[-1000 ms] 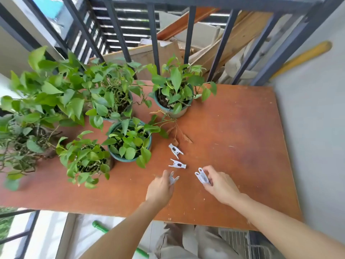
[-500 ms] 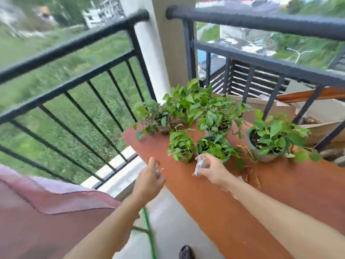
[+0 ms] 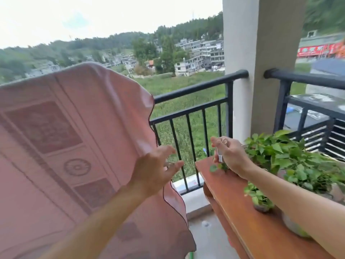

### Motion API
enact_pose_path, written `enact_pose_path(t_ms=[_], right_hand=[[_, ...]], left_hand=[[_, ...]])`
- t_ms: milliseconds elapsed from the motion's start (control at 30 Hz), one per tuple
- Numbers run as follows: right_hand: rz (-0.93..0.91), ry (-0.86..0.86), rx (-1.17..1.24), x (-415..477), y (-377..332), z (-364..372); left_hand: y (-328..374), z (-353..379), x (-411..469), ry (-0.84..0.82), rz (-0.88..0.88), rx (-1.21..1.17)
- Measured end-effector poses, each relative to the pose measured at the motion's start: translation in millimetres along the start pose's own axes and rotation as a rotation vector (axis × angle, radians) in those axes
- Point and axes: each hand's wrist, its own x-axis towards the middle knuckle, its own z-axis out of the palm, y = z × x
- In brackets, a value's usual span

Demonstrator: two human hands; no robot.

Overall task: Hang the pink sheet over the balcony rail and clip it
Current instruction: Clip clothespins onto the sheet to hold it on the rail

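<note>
The pink sheet [image 3: 74, 146], with a woven pattern, hangs draped over the black balcony rail [image 3: 196, 86] and fills the left of the view. Its right edge falls in loose waves. My left hand [image 3: 155, 169] is raised just in front of that edge with its fingers partly spread. A small pale clip [image 3: 169, 163] shows blurred between thumb and fingers. My right hand [image 3: 231, 156] is held up over the table's end, pinching a white clip [image 3: 220, 156] that points downward.
An orange-brown wooden table [image 3: 233, 202] runs along the right, carrying several potted green plants [image 3: 291, 157]. A grey pillar [image 3: 261, 62] stands at the balcony corner, with more black railing to its right. Bare rail shows between the sheet and the pillar.
The view has swung left and up from the table to the rail and the sheet. Both hands lifted off the table, each carrying a clip, and the left hand has reached the sheet's edge.
</note>
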Motion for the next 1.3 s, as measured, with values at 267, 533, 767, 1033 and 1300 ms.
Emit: enact_pose_path(t_ms=[267,533,767,1033,1300], right_hand=[[-0.349,0.006,-0.128,42.5,-102.7,47.0],[-0.247,-0.310,-0.022,86.4,-188.1,75.2],[0.031,-0.433,0.303,122.3,-206.4,70.5],[-0.298,-0.206,0.334,148.6,-235.4,23.6],[-0.614,0.298,-0.022,141.4,-199.4,23.0]], left_hand=[[-37.6,-111.3,17.0,0.341,0.180,0.116],[-44.5,-182.7,71.7,0.354,0.100,0.411],[-30.0,-197.8,113.2,0.309,0.034,0.560],[-17.8,-196.7,156.7,0.098,-0.059,0.604],[-12.8,-179.9,206.5,-0.017,-0.164,0.475]])
